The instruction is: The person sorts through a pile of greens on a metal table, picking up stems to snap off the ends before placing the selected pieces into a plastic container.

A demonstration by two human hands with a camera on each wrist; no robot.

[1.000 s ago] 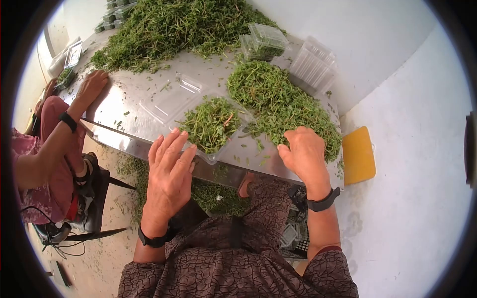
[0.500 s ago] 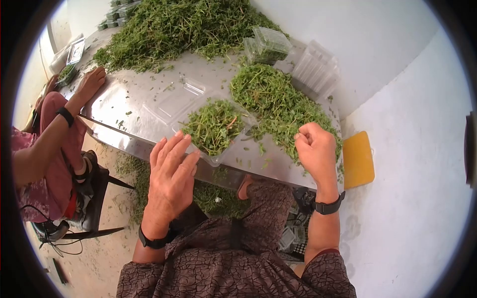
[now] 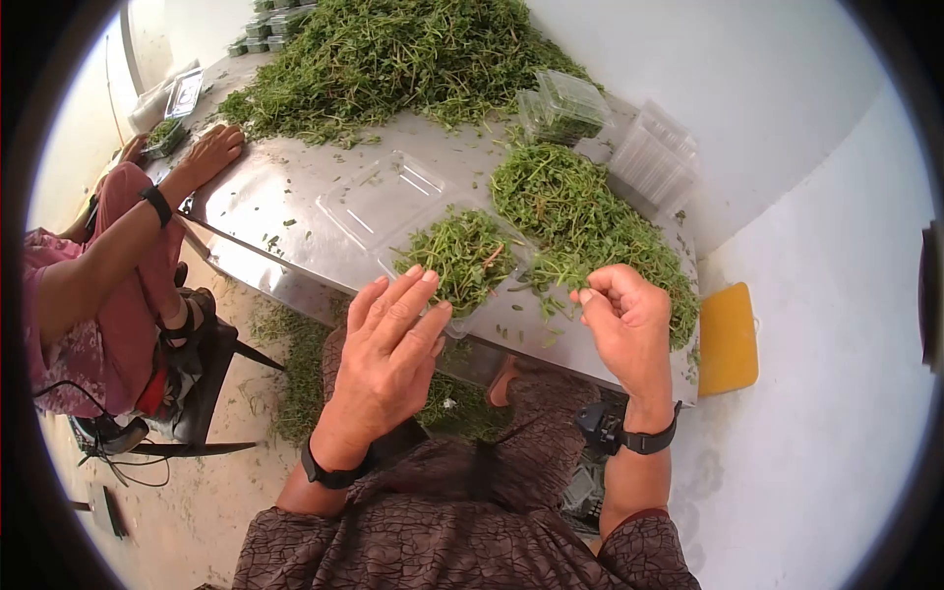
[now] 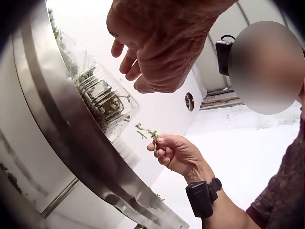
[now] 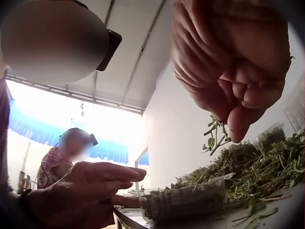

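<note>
I see the right hand (image 3: pixel 634 324) pinching a sprig (image 5: pixel 214 136), the left hand (image 3: pixel 388 364) with fingers extended, and the heaped clear box (image 5: pixel 186 205), at the head frame's centre, could spill greens (image 3: pixel 457 254) if I bump it.

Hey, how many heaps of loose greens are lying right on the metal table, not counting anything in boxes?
2. The larger heap covers the back of the metal table; the smaller heap lies toward its right side, by the right hand. No other heap seems hidden.
</note>
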